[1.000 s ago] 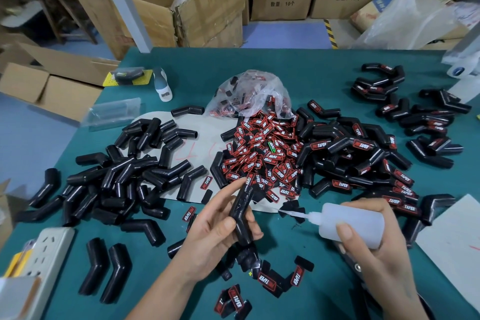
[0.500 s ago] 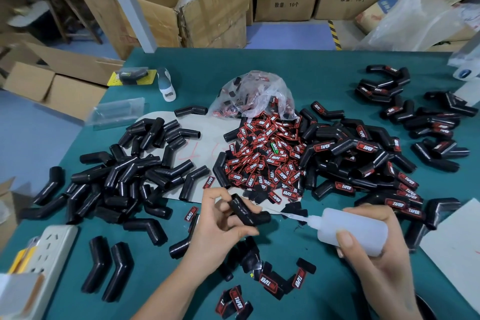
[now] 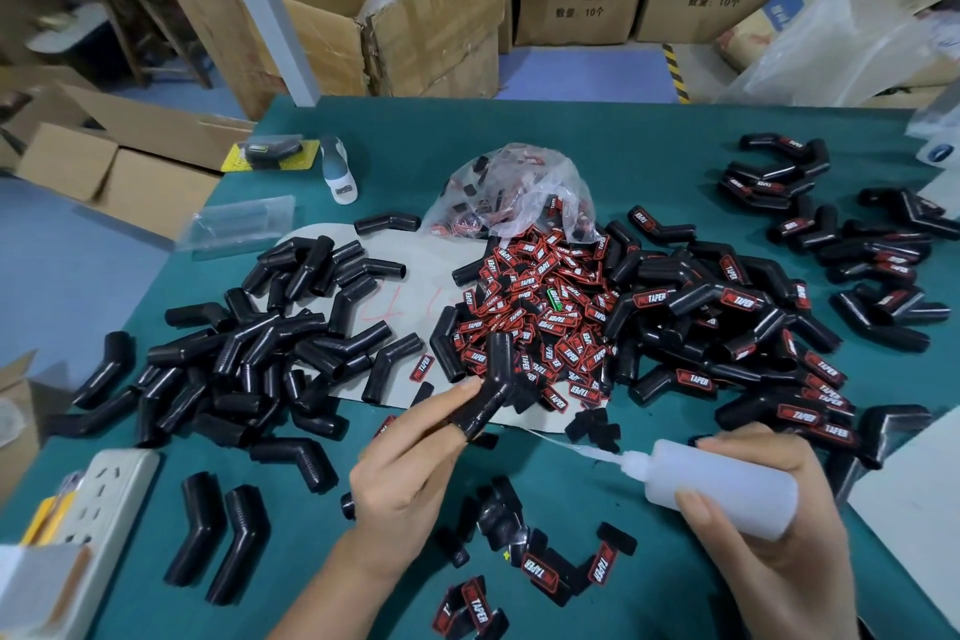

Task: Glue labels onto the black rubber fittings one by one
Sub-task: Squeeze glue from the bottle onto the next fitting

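Observation:
My left hand [image 3: 410,463] holds a bent black rubber fitting [image 3: 491,379] upright, with a finger pushed into its lower end. My right hand [image 3: 779,530] grips a translucent white glue bottle [image 3: 722,489]; its thin nozzle points left, ending just below the fitting. A heap of red-and-black labels [image 3: 540,307] lies mid-table by a clear plastic bag [image 3: 514,192]. Unlabelled fittings [image 3: 270,353] are piled on the left. Labelled fittings [image 3: 727,322] lie on the right.
A white power strip [image 3: 109,499] sits at the front left edge. Loose labels [image 3: 540,572] and small black pieces lie near me on the green table [image 3: 623,156]. A white sheet [image 3: 914,489] lies at the right. Cardboard boxes [image 3: 415,10] stand behind the table.
My left hand has turned the fitting from lying sideways to standing upright on a finger. The bottle in my right hand has shifted slightly right, its nozzle still aimed at the fitting.

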Demonstrator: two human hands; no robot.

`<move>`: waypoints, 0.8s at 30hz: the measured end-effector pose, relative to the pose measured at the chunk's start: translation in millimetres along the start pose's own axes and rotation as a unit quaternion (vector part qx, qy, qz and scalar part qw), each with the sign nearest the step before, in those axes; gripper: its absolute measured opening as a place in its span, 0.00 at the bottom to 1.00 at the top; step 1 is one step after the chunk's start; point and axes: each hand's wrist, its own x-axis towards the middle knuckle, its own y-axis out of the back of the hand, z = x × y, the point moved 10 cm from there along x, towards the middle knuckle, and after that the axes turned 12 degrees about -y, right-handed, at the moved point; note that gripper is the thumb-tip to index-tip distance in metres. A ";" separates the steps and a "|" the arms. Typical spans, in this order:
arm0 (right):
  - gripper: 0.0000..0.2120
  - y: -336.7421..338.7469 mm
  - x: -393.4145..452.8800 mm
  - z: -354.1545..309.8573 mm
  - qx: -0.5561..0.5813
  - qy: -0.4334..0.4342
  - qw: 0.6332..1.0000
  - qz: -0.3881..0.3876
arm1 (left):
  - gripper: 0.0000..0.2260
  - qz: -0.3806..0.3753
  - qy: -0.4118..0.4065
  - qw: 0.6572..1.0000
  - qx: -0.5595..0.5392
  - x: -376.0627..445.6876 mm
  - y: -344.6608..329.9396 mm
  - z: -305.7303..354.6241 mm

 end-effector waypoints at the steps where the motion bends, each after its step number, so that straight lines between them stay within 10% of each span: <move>1: 0.16 -1.3 0.1 -0.3 -0.004 0.004 1.000 -0.002 | 0.10 0.004 -0.016 1.000 0.012 0.1 0.5 2.2; 24: 0.15 -4.7 -2.0 5.1 -0.029 0.011 1.000 -0.005 | 0.07 -0.034 -0.122 0.984 0.127 2.1 -4.7 16.7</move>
